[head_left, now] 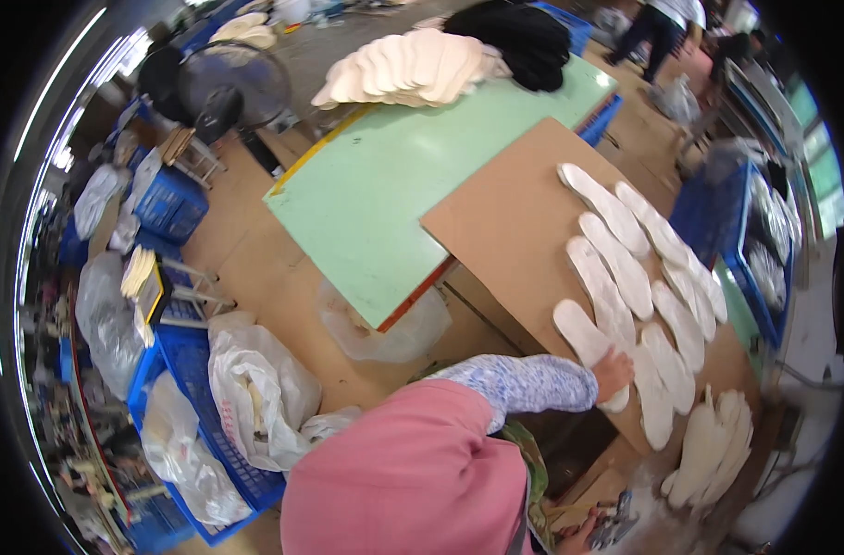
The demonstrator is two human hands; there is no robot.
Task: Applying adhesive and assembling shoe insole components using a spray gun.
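My left hand [614,372] reaches across in a blue-and-white patterned sleeve and rests on a white insole [581,335], fingers lying over its surface. This insole lies on a brown board [496,217] with several other white insoles [612,268] set in slanting rows. Low in the picture, my right hand [577,536] is closed around a metal hand tool [614,525] that looks like a spray gun; part of it is cut off by the lower edge. Beside the rows, at the board's near right, lies a pile of cream insoles [713,449].
A green table [376,185] carries a stack of cream insoles [408,69] and a black heap [515,37]. Blue crates [186,370] with plastic bags stand at left, a fan [232,88] behind them. Another blue crate [718,213] is at right. A person [663,37] stands far off.
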